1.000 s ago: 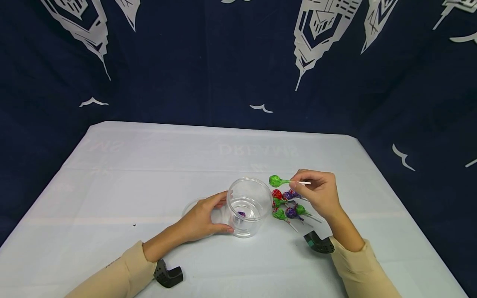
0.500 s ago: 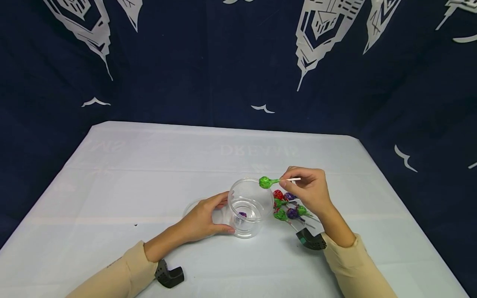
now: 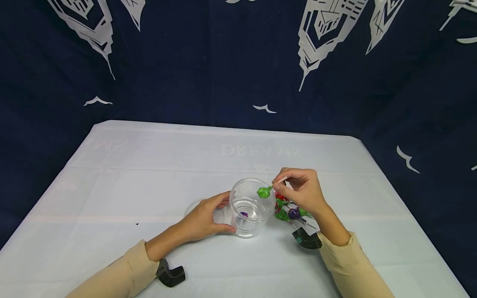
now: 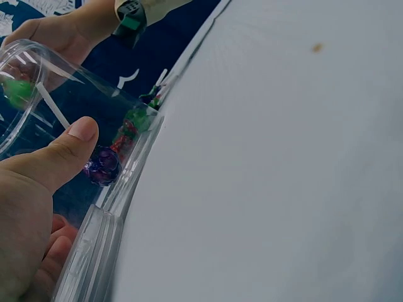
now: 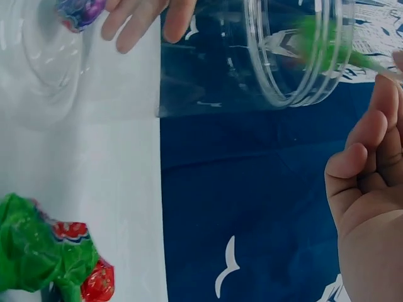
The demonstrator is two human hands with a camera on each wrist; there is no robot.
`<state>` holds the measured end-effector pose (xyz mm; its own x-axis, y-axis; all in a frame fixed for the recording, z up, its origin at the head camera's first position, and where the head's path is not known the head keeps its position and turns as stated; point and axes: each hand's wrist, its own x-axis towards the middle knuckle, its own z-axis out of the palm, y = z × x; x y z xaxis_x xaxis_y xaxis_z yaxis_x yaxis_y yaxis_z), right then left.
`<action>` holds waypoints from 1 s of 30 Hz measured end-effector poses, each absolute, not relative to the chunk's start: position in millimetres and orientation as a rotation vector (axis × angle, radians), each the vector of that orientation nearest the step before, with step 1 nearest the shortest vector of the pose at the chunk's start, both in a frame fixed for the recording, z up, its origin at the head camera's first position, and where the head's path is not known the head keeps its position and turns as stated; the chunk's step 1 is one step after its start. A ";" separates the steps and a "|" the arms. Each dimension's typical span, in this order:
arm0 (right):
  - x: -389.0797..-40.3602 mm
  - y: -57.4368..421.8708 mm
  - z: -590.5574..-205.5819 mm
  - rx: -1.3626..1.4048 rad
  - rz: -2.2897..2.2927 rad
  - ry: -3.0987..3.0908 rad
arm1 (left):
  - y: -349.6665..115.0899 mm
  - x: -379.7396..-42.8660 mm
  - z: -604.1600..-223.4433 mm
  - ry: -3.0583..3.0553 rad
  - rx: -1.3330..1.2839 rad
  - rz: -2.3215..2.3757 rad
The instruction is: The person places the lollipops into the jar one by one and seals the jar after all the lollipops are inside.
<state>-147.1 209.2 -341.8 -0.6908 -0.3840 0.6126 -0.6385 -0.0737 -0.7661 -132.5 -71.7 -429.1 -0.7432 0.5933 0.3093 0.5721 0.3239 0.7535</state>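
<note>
My left hand (image 3: 203, 219) holds the side of a clear plastic jar (image 3: 255, 227), its thumb at the front and fingers behind. The jar stands upright on the table. Inside, near the bottom, is a purple-wrapped lollipop (image 4: 102, 167) with its white stick slanting upward. My right hand (image 3: 301, 188) pinches the white stick of a green-wrapped lollipop (image 3: 264, 192), whose head points down into the jar's mouth. In the right wrist view, that green head shows blurred within the ringed rim.
Several red, green and purple lollipops (image 3: 293, 213) lie in a pile right of the jar, partly covered by my right hand. A clear round lid (image 3: 191, 205) lies behind my left hand. A white cloth (image 3: 149, 149) covers the table, with a dark blue printed curtain (image 3: 208, 62) behind.
My right hand has moved left from above the pile to the jar, and the green lollipop has tipped from level to head-down at the mouth. The left hand keeps its hold.
</note>
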 end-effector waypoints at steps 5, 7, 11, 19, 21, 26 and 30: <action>-148.1 211.4 -342.4 1.207 1.860 -1.919 | -71.5 -132.7 -429.2 2.535 1.134 1.428; -148.0 213.0 -342.3 1.204 1.865 -1.898 | -71.4 -132.9 -429.3 2.532 1.140 1.430; -147.3 216.5 -343.2 1.172 1.861 -1.909 | -71.6 -132.9 -429.1 2.535 1.154 1.434; -146.0 226.3 -350.1 1.105 1.837 -1.962 | -71.8 -133.2 -429.0 2.542 1.152 1.421; -145.7 229.5 -351.7 1.091 1.831 -1.972 | -71.8 -133.1 -429.1 2.547 1.153 1.417; -143.1 238.1 -354.4 1.036 1.810 -2.009 | -71.8 -133.1 -429.8 2.551 1.150 1.414; -139.6 245.3 -357.2 0.967 1.801 -2.061 | -71.8 -132.9 -429.5 2.560 1.151 1.410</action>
